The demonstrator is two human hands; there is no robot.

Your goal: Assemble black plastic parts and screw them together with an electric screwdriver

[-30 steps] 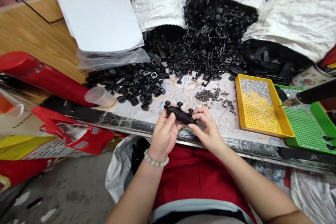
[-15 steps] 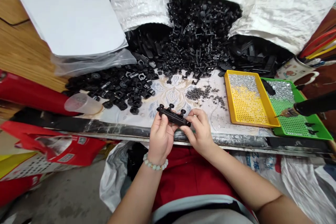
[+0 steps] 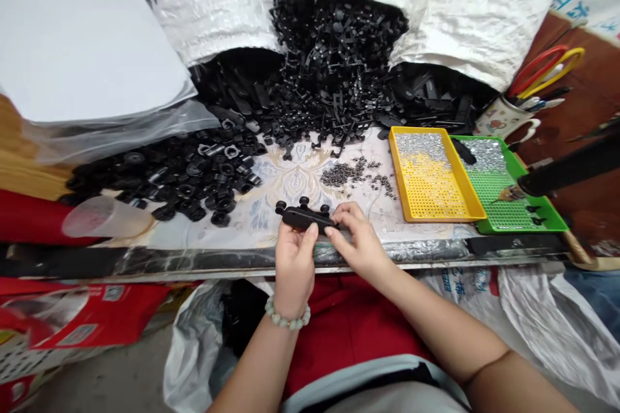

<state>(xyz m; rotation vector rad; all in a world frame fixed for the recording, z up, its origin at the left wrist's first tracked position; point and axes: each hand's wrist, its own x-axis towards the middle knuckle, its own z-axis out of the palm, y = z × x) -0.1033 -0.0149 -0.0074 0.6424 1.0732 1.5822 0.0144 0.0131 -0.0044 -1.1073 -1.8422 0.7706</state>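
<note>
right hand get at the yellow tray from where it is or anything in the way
Probably yes. The right hand is at the black plastic part, and the yellow tray lies close to its right. Only the patterned table covering lies between them, and nothing tall seems to block the way.

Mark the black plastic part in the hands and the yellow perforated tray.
black plastic part (image 3: 301, 217), head view, on its flat body
yellow perforated tray (image 3: 445, 219), head view, on its near rim

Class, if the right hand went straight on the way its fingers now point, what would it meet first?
The black plastic part: the right hand seems to be touching its end, though depth is hard to judge from this view.
</note>
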